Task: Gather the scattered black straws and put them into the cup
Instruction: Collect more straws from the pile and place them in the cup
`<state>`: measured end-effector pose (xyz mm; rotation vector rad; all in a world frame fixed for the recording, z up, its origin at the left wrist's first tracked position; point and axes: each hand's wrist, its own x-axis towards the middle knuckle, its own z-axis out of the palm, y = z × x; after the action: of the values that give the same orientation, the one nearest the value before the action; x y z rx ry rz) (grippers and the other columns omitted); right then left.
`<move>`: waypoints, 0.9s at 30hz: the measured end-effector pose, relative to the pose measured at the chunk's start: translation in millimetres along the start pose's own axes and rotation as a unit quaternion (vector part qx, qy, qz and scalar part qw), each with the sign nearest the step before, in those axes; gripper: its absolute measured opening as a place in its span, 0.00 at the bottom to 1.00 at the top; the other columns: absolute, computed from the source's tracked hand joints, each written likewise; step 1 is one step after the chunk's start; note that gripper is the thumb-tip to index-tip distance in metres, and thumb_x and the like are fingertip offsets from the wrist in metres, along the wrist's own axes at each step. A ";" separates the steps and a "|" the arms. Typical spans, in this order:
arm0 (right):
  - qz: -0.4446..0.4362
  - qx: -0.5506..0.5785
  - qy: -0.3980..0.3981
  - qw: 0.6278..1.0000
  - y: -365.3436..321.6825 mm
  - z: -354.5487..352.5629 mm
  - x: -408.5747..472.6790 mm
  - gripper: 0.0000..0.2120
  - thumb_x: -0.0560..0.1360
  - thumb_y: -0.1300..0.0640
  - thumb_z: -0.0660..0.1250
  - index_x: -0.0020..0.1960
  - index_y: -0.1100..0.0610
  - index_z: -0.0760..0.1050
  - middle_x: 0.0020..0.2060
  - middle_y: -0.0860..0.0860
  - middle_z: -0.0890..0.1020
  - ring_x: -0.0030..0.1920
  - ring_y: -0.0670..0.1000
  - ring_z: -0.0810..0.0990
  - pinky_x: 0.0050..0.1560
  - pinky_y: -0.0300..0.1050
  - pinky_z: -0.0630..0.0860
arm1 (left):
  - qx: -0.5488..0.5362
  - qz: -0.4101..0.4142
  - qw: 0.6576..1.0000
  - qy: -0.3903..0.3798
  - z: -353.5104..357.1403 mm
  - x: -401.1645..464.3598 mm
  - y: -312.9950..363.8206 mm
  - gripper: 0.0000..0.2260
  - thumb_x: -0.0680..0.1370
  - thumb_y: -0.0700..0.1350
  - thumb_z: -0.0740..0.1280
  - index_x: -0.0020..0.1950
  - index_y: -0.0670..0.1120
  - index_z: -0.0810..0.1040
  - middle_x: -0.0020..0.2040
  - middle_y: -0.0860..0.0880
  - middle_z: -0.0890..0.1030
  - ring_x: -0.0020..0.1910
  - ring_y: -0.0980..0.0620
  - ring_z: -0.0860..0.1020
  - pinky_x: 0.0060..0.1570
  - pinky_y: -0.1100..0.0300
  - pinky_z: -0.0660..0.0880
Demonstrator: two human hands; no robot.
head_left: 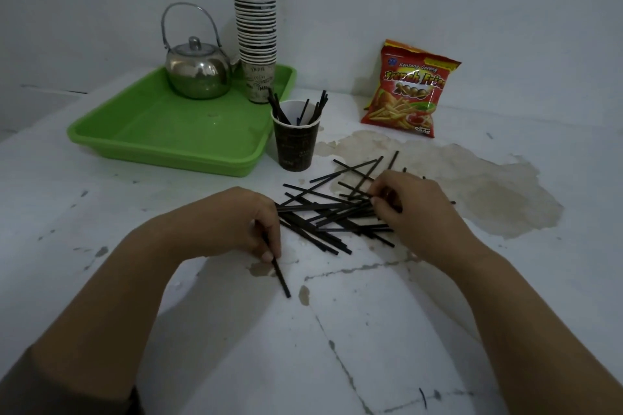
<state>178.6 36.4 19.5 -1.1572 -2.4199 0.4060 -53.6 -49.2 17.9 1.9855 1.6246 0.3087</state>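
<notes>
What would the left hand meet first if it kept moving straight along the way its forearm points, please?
Probably the pile of black straws that the left hand already touches at its knuckles; the cup stands further along that line.

free: bare bench (387, 330) near edge | blocked: green tray (175, 141) just left of cup (296, 145); snack bag (409, 91) behind right

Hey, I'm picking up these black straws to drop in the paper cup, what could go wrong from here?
1. The dark printed paper cup stands free beside the green plastic tray, light and already holding a few straws; a bump while loading may tip it.
2. The scattered black straws lie crossed, so lifting one may flick others away.
3. The left hand pinches one straw near its end; it could slip.
</notes>
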 end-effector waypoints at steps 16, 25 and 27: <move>0.008 -0.054 -0.114 0.992 5.6 -4.5 1.5 0.05 0.73 0.60 0.67 0.48 0.55 0.79 0.40 0.48 0.76 0.39 0.46 0.73 0.34 0.29 0.64 | 0.098 0.080 0.982 0.141 20.8 21.9 21.8 0.04 0.74 0.40 0.67 0.47 0.44 0.81 0.45 0.48 0.80 0.45 0.54 0.71 0.42 0.68 0.64; -0.040 -0.084 -0.114 0.989 0.2 2.8 -2.1 0.11 0.73 0.55 0.68 0.55 0.53 0.78 0.48 0.50 0.79 0.47 0.48 0.74 0.47 0.40 0.70 | 0.087 0.105 0.983 0.121 22.6 22.7 14.7 0.13 0.68 0.45 0.74 0.52 0.48 0.82 0.46 0.51 0.80 0.46 0.58 0.71 0.43 0.74 0.64; -0.056 -0.104 -0.116 0.986 -3.6 4.4 -2.3 0.10 0.73 0.55 0.67 0.54 0.54 0.78 0.49 0.51 0.80 0.51 0.51 0.75 0.52 0.43 0.72 | 0.090 0.105 0.983 0.120 22.4 23.3 15.3 0.11 0.68 0.44 0.74 0.50 0.48 0.83 0.46 0.50 0.81 0.46 0.57 0.73 0.45 0.76 0.64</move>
<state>175.4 32.1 16.7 -1.1046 -2.7715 0.2697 -24.0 -34.7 4.1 2.3414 1.6361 0.5153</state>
